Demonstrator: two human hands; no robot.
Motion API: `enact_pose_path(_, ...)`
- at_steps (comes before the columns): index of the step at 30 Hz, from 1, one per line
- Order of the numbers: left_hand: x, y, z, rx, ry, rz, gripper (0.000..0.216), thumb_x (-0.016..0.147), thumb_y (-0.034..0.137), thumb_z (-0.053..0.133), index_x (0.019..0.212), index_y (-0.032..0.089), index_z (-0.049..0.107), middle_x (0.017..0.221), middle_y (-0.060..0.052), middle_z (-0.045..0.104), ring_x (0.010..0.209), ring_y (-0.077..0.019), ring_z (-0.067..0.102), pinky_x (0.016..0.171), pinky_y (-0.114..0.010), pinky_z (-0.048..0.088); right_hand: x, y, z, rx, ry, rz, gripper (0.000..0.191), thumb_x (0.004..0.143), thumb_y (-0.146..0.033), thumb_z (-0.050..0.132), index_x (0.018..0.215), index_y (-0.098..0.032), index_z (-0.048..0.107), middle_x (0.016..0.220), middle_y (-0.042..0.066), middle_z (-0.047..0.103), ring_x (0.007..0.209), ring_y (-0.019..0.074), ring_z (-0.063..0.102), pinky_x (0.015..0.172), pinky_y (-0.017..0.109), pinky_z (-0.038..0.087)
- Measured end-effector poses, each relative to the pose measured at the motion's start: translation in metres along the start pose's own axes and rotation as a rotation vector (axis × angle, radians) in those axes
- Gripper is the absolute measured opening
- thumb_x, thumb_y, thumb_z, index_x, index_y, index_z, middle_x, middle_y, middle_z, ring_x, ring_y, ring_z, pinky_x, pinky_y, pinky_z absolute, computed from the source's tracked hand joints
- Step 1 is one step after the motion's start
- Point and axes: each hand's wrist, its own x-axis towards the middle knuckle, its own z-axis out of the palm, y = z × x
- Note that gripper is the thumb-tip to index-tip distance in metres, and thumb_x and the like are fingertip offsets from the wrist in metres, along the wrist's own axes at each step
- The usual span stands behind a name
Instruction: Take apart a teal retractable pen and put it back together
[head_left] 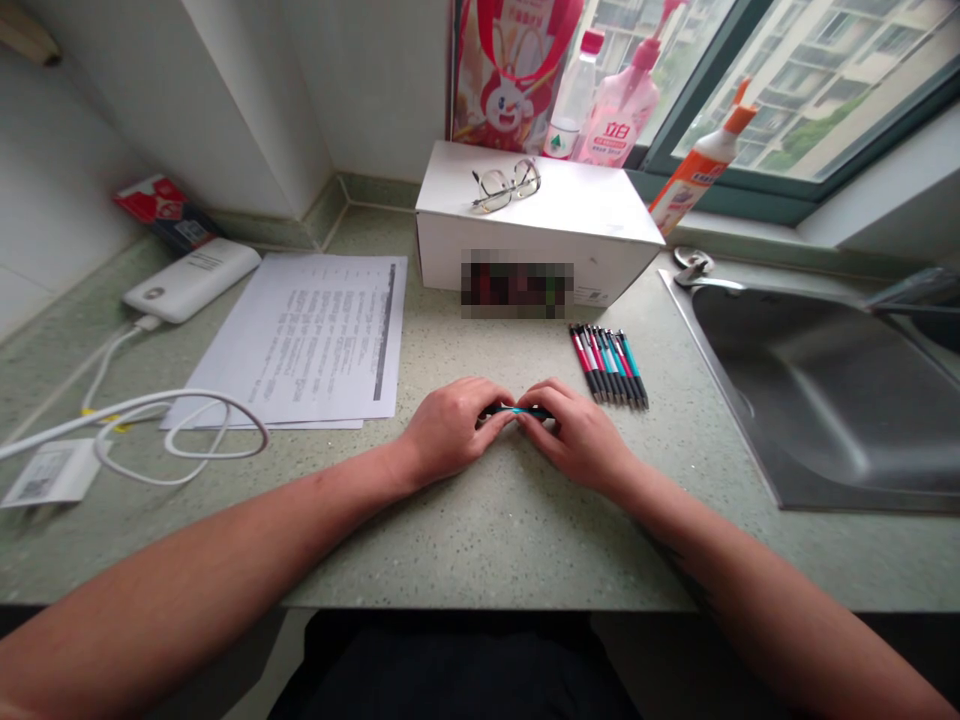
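On the counter [480, 545], pens [608, 366] lie left of the sink [832, 400], right of the papers [300, 340], before a box [525, 237] bearing glasses [513, 187].

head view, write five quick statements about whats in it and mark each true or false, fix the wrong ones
1. The left hand and the right hand hold a teal-and-black pen between them. True.
2. The printed sheets lie to the left of the white box. True.
3. The glasses rest on the printed sheets. False: they rest on top of the white box.
4. The row of pens lies in the sink. False: it lies on the countertop, left of the sink.
5. The white cable is plugged into the white box. False: it is plugged into the white power bank.
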Motion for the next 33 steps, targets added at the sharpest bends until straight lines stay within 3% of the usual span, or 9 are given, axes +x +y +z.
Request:
enact_pose_path(4,-0.0006,-0.0002,-0.0004,0.005,-0.003,-0.008,0.011,0.093,0.025,0.059,0.097,0.017,0.066,0.094,-0.005,0.071,0.087,-0.0194,0.064,0.08,-0.035,0.05,-0.0002,-0.0005,0.0005,0.002,0.014,0.013,0.013,0.094,-0.03,0.058,0.102,-0.02,0.058,0.099,0.006,0.062,0.082,0.0173,0.063,0.071,0.032,0.05)
enact_pose_path(14,-0.0004,-0.0012,0.0007,0.0,-0.002,-0.003,0.011,0.093,0.024,0.06,0.097,0.016,0.066,0.093,-0.004,0.07,0.087,-0.0191,0.063,0.079,-0.034,0.049,-0.0008,0.0006,0.0005,-0.002,0.013,-0.013,0.01,0.095,-0.027,0.055,0.1,-0.02,0.059,0.099,0.006,0.063,0.088,0.0188,0.063,0.078,0.034,0.049)
enact_pose_path(19,-0.0006,-0.0012,-0.0003,0.004,-0.008,-0.011,0.011,0.092,0.024,0.06,0.097,0.016,0.066,0.092,-0.005,0.07,0.086,-0.0193,0.063,0.078,-0.034,0.049,-0.0004,0.0007,0.001,-0.003,0.023,0.014,0.012,0.092,-0.028,0.059,0.101,-0.02,0.057,0.098,0.005,0.062,0.081,0.017,0.062,0.069,0.031,0.049)
enact_pose_path(24,-0.0008,-0.001,0.0007,0.008,-0.016,-0.003,0.011,0.093,0.024,0.06,0.097,0.016,0.066,0.093,-0.004,0.07,0.087,-0.0193,0.063,0.079,-0.034,0.049,0.0,-0.0011,-0.0007,0.002,0.008,-0.004,0.008,0.093,-0.028,0.057,0.097,-0.02,0.058,0.098,0.006,0.062,0.087,0.0186,0.063,0.077,0.034,0.05)
enact_pose_path(33,-0.001,-0.0014,0.0004,0.002,-0.006,-0.007,0.01,0.092,0.024,0.061,0.097,0.016,0.066,0.094,-0.004,0.07,0.087,-0.0192,0.063,0.079,-0.034,0.049,0.0003,0.0002,0.0013,-0.003,0.035,0.001,0.013,0.093,-0.029,0.058,0.103,-0.02,0.058,0.102,0.007,0.062,0.087,0.0187,0.064,0.076,0.034,0.05)
